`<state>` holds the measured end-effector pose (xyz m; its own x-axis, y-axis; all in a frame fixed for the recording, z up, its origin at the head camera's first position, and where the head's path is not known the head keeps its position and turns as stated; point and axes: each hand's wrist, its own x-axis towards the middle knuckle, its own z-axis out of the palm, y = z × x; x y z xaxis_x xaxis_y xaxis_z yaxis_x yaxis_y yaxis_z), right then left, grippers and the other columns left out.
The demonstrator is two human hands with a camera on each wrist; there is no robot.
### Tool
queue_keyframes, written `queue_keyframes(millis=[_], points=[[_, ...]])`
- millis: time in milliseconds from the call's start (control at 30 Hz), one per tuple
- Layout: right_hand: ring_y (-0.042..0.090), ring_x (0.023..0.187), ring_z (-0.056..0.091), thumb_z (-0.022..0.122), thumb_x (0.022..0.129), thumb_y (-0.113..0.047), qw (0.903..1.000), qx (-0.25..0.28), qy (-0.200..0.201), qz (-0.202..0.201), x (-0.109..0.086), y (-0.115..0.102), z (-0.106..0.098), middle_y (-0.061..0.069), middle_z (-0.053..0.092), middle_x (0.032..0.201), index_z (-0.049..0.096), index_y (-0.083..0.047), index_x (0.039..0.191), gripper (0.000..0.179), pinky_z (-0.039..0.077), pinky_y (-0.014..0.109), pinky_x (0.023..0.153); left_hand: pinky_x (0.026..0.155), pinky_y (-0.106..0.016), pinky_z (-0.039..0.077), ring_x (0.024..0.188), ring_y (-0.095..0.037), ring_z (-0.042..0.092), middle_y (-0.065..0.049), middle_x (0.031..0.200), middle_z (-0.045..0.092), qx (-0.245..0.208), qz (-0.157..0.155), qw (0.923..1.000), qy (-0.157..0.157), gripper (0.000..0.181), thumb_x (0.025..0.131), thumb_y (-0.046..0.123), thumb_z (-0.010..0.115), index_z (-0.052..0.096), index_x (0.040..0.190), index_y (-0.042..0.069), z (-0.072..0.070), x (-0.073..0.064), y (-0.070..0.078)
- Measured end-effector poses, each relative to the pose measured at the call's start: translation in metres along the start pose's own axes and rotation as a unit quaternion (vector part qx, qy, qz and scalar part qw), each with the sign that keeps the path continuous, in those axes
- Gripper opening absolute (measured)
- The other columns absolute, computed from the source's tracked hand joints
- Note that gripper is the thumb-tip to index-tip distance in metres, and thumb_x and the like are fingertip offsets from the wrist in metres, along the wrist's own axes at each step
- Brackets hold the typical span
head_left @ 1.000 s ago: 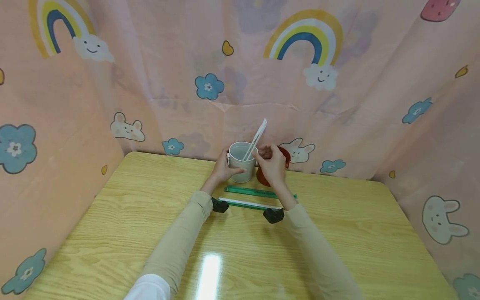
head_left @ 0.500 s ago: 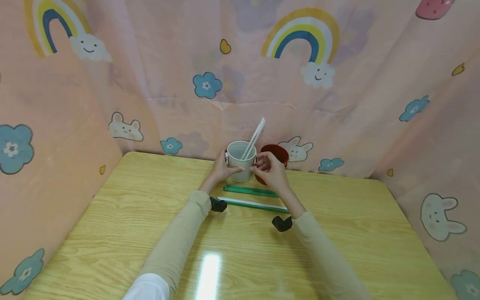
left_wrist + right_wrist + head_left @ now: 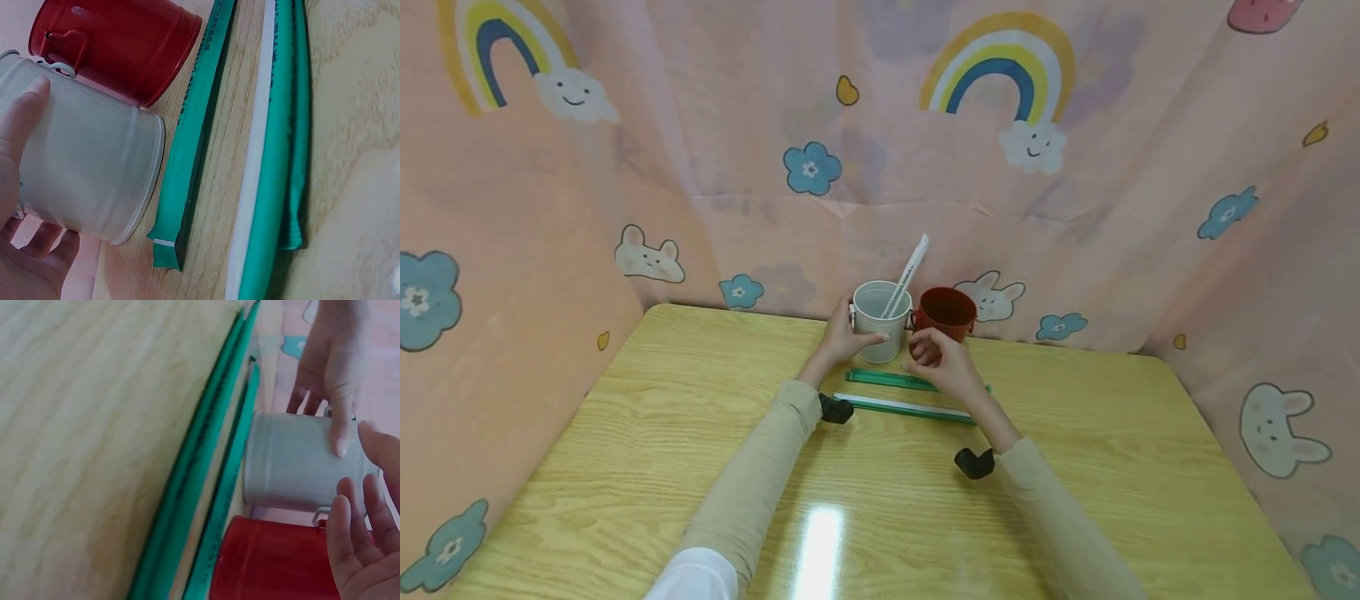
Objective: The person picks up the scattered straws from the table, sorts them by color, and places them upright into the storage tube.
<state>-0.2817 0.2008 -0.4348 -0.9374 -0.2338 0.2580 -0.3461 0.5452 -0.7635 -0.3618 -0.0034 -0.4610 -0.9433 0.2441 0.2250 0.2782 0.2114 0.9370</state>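
Observation:
My left hand (image 3: 842, 337) grips the small off-white metal bucket (image 3: 94, 156), thumb across its front and fingers round the far side. A long, slim white printed packet (image 3: 907, 271) leans inside the bucket and sticks up past its rim. My right hand (image 3: 951, 367), fingers loosely curled and holding nothing, hovers in front of the red metal bucket (image 3: 269, 562), which stands close beside the off-white one. Nearer me lies a slim green printed packet (image 3: 883, 378). In front of that, a white-and-green pair of packets (image 3: 902, 407) lies roughly parallel to it.
Both buckets stand at the back edge of the wood-grain table (image 3: 700, 433), against a pink patterned curtain (image 3: 737, 108). A black wrist device (image 3: 974, 463) shows below my right wrist, another (image 3: 836, 408) by my left. A bright reflection lies on the near tabletop.
My right hand has drawn back from the off-white bucket's rim, down and toward me, uncovering more of the red bucket. My left hand keeps its grip; the white packet stays leaning inside.

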Motion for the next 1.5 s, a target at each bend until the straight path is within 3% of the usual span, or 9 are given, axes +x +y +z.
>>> queue_keyframes(millis=[367, 733, 900, 1500], points=[[0.018, 0.080, 0.062, 0.079, 0.078, -0.010, 0.9972, -0.024, -0.069, 0.013, -0.012, 0.013, -0.002, 0.014, 0.064, 0.093, 0.061, 0.000, 0.112, 0.040, 0.052, 0.022, 0.068, 0.112, -0.043, 0.035, 0.129, -0.031, 0.045, -0.017, 0.139, 0.045, -0.003, -0.001, 1.0000, -0.002, 0.088, 0.074, 0.004, 0.081, 0.029, 0.144, 0.003, 0.001, 0.002, 0.002], [0.015, 0.078, 0.056, 0.079, 0.080, -0.020, 0.9853, -0.070, -0.156, 0.012, -0.021, 0.024, 0.002, 0.006, 0.064, 0.090, 0.064, -0.007, 0.109, 0.035, 0.048, 0.023, 0.070, 0.111, -0.045, 0.036, 0.127, -0.032, 0.046, -0.017, 0.137, 0.045, 0.004, 0.001, 1.0000, 0.004, 0.087, 0.074, 0.005, 0.082, 0.030, 0.144, 0.003, 0.001, 0.004, -0.001], [0.016, 0.079, 0.057, 0.079, 0.079, -0.016, 0.9825, -0.073, -0.171, -0.003, -0.023, 0.027, 0.005, 0.010, 0.065, 0.089, 0.065, -0.003, 0.106, 0.033, 0.047, 0.022, 0.069, 0.112, -0.044, 0.035, 0.127, -0.031, 0.045, -0.017, 0.137, 0.045, 0.007, -0.003, 1.0000, 0.001, 0.085, 0.075, 0.005, 0.081, 0.030, 0.143, 0.002, 0.001, 0.002, 0.000], [0.012, 0.084, 0.060, 0.074, 0.084, -0.017, 0.9686, -0.114, -0.216, 0.044, -0.018, 0.022, 0.005, 0.004, 0.070, 0.093, 0.070, -0.005, 0.106, 0.025, 0.051, 0.026, 0.078, 0.113, -0.042, 0.033, 0.128, -0.030, 0.045, -0.017, 0.138, 0.045, 0.005, -0.015, 0.9999, 0.003, 0.087, 0.074, 0.006, 0.082, 0.030, 0.143, 0.002, 0.001, 0.001, 0.001]])
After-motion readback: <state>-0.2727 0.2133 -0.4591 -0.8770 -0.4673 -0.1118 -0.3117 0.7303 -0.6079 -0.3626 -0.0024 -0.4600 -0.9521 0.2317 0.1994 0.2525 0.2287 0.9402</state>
